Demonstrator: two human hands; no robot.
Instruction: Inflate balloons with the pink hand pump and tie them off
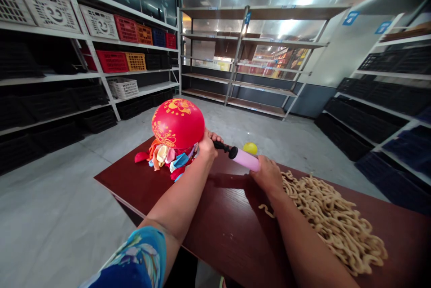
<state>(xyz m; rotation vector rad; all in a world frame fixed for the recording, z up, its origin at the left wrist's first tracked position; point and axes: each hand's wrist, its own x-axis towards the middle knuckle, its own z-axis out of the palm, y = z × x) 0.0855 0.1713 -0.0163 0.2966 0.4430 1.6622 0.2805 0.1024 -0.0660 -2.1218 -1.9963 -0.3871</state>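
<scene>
A red balloon with yellow printed figures is swollen with air at the nozzle end of a balloon pump. The pump has a pink barrel and a black nozzle. My left hand is closed where the balloon's neck meets the nozzle; its fingers partly hide the neck. Wrapped round the pink barrel is my right hand. Below the inflated balloon lies a pile of limp balloons in several colours, on the dark brown table.
A heap of beige, rope-like curled pieces covers the table's right side, one loose piece beside it. Beyond the far edge shows a yellow balloon. Shelves with crates stand left, further racks behind, dark crates right.
</scene>
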